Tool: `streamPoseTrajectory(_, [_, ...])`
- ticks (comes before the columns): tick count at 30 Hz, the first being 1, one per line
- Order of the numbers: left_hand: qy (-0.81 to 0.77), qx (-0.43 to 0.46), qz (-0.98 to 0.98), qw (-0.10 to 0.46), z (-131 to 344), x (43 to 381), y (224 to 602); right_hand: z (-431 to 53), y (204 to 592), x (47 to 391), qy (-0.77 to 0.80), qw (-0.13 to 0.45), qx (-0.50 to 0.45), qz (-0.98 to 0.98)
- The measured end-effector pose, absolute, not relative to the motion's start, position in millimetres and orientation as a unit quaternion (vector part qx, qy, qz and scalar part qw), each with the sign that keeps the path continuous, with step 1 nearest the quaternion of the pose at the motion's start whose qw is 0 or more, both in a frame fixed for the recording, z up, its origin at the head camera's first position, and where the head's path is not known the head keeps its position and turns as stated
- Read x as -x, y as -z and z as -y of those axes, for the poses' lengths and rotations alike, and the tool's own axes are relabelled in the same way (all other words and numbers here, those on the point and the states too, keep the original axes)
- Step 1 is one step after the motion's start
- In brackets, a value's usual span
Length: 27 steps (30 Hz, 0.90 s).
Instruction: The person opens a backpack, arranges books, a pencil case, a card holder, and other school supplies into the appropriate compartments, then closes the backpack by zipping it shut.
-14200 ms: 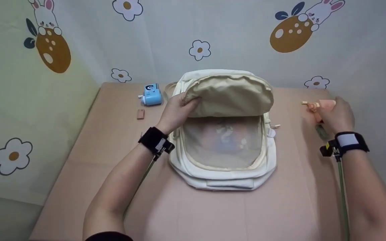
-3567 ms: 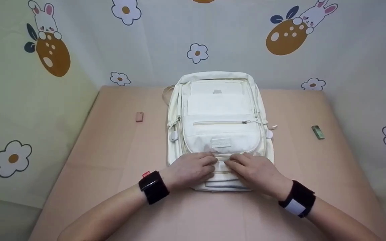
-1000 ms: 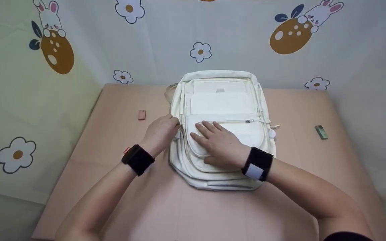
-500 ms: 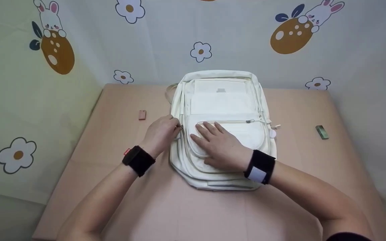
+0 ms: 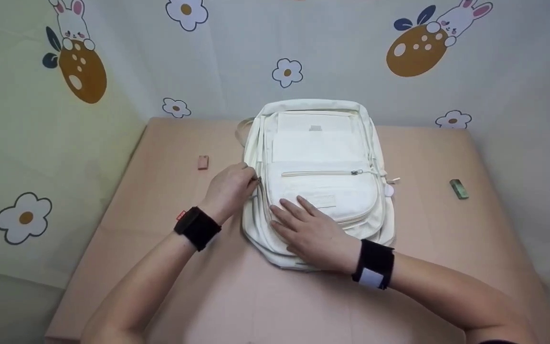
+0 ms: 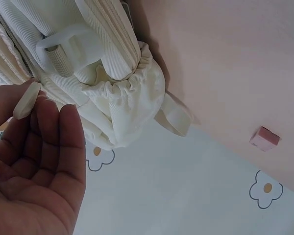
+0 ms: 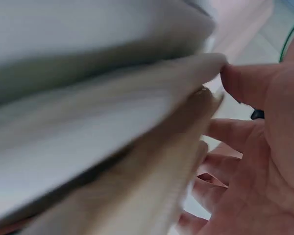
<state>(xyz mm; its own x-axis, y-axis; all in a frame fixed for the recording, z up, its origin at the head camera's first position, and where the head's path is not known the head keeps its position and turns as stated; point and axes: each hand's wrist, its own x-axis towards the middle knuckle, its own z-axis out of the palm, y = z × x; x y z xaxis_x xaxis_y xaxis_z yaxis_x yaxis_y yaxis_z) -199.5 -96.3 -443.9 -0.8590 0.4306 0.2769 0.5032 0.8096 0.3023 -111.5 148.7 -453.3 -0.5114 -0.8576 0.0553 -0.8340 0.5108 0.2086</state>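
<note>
A cream backpack (image 5: 320, 145) lies on the table, its front panel facing up. My left hand (image 5: 229, 188) is at the bag's left side; in the left wrist view its thumb and fingers pinch a cream zipper pull (image 6: 27, 100) at the end of a zipper. Lower on the bag, my right hand (image 5: 320, 236) rests on the front pocket with fingers extended and spread. The right wrist view is blurred, with the fingers against the bag's layered fabric (image 7: 137, 107). What the bag contains is hidden.
A small pink block (image 5: 203, 162) lies left of the bag. To the right lies a small green block (image 5: 459, 189). Behind the peach-coloured table (image 5: 170, 267) hangs a patterned curtain (image 5: 237, 71).
My right hand has slid down the front pocket; the left has stayed at the zipper. Earlier, the front panel was lifted, and blue and orange toys were visible; now it lies down and they are not.
</note>
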Motion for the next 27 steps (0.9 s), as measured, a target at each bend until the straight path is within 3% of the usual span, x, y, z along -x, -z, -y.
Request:
streamPoseTrajectory(7, [0.174, 0.253, 0.946, 0.107, 95.6, 196.8, 443.6, -146.6, 457.5, 112.4, 0.105, 0.103, -0.485, 0.862])
streamPoseTrajectory(27, [0.169, 0.293, 0.937, 0.091, 92.3, 155.4, 445.4, -145.0, 456.3, 111.9, 0.106, 0.082, -0.477, 0.868])
